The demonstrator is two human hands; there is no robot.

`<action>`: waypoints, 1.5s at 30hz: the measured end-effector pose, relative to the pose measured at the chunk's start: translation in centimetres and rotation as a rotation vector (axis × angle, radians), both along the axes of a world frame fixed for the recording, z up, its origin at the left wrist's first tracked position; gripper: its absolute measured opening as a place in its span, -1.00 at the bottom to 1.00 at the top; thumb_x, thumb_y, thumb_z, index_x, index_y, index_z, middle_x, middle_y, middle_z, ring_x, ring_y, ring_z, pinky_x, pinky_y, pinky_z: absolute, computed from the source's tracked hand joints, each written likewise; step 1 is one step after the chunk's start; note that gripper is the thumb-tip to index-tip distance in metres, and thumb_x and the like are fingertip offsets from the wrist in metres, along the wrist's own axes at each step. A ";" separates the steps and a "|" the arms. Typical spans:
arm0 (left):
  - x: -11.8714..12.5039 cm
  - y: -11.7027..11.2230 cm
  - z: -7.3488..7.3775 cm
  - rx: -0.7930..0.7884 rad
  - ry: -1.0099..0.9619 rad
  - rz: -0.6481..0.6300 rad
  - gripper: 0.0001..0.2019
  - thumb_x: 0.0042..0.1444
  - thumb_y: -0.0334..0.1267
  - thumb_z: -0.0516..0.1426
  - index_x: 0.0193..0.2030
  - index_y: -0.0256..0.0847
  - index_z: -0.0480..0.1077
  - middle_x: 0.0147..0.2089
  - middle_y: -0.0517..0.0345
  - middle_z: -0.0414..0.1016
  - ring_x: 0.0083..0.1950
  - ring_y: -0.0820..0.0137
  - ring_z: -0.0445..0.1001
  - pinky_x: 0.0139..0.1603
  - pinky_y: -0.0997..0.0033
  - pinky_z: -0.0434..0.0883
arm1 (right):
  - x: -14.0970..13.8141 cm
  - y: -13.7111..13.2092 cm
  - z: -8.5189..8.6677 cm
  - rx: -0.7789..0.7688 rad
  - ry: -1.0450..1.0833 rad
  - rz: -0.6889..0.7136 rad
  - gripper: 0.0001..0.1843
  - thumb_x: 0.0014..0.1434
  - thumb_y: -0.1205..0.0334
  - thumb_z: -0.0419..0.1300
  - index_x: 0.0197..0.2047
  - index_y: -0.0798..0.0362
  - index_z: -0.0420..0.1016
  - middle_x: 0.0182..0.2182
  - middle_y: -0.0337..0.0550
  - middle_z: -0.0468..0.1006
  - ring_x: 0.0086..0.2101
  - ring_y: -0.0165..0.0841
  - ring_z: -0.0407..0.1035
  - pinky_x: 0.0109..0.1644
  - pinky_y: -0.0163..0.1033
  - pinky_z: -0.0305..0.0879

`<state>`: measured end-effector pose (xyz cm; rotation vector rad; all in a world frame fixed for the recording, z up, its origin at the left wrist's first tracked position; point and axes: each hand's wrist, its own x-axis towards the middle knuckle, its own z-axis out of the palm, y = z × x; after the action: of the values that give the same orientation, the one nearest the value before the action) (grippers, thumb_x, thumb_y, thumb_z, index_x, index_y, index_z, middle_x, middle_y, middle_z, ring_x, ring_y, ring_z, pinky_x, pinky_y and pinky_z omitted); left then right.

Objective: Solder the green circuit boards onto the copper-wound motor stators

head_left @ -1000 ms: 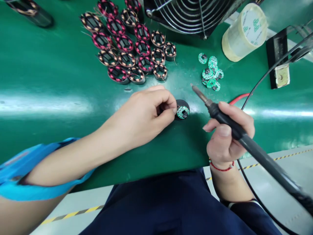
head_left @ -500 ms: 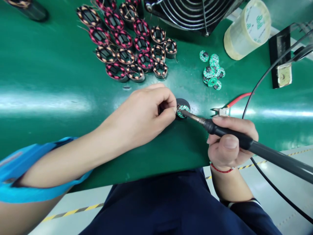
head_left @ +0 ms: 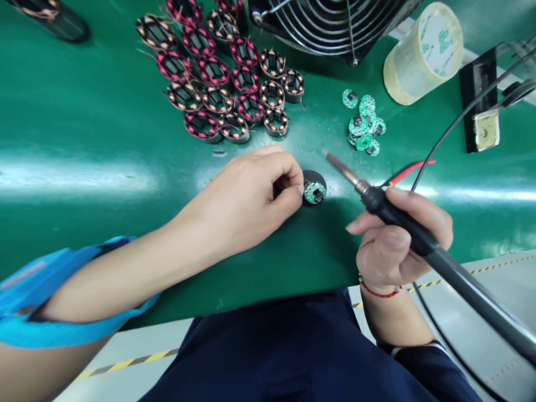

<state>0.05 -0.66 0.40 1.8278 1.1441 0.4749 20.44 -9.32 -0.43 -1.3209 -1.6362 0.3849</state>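
My left hand [head_left: 259,195] is closed in a pinch at the left edge of a small round green circuit board [head_left: 312,193]. Thin copper wire [head_left: 307,182] shows at its fingertips; the rest is hidden by the fingers. The board rests on a dark round piece [head_left: 316,177] on the bench. My right hand [head_left: 397,234] grips a soldering iron [head_left: 402,226] by its black handle. The iron's tip is raised up and to the right of the board, apart from it. Partly behind the iron lie red-handled cutters [head_left: 408,172].
Several wound motor stators [head_left: 215,99], copper and red, stand at the back left. A black fan [head_left: 324,25] stands behind. Loose green boards [head_left: 364,125], a roll of clear tape [head_left: 419,61] and a black stand with a sponge [head_left: 486,129] are at right. The iron's cable [head_left: 452,125] crosses there.
The soldering iron has lifted off the board, its tip moving up and slightly right. My right hand has shifted slightly right, with its fingers loosened a little. The left hand keeps its pinch.
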 end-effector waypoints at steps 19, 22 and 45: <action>-0.3 0.0 -1.4 0.134 -0.092 -0.167 -0.76 0.25 -0.21 0.18 0.02 -0.21 0.46 -0.02 0.01 0.52 -0.02 0.18 0.45 0.04 0.14 0.45 | -1.0 1.3 -0.6 0.027 -0.211 0.125 -0.40 0.46 0.33 0.27 0.48 -0.15 0.28 0.10 -0.12 0.74 0.00 -0.20 0.68 0.10 -0.03 0.67; 0.1 -0.1 -2.1 0.257 0.008 -0.238 -0.76 0.33 -0.22 0.17 0.08 -0.21 0.51 0.04 -0.07 0.54 0.06 0.08 0.42 0.15 0.02 0.42 | -0.7 1.2 -0.7 0.011 -0.164 0.127 -0.41 0.46 0.33 0.29 0.46 -0.14 0.30 0.11 -0.11 0.73 0.09 -0.21 0.68 0.18 -0.05 0.67; -0.2 0.7 -0.9 -0.504 -0.518 -0.040 -0.66 0.24 -0.28 0.26 0.15 -0.19 0.60 -0.20 0.15 0.68 -0.20 0.37 0.63 -0.11 0.35 0.61 | -0.4 1.8 -1.2 0.197 -0.114 0.150 -0.46 0.42 0.34 0.34 0.39 -0.09 0.39 0.03 -0.06 0.80 0.04 -0.20 0.75 0.12 -0.04 0.76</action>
<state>-0.18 0.00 -0.46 1.1935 0.7758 0.5391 19.99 -7.50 -1.62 -1.0934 -1.8248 0.2336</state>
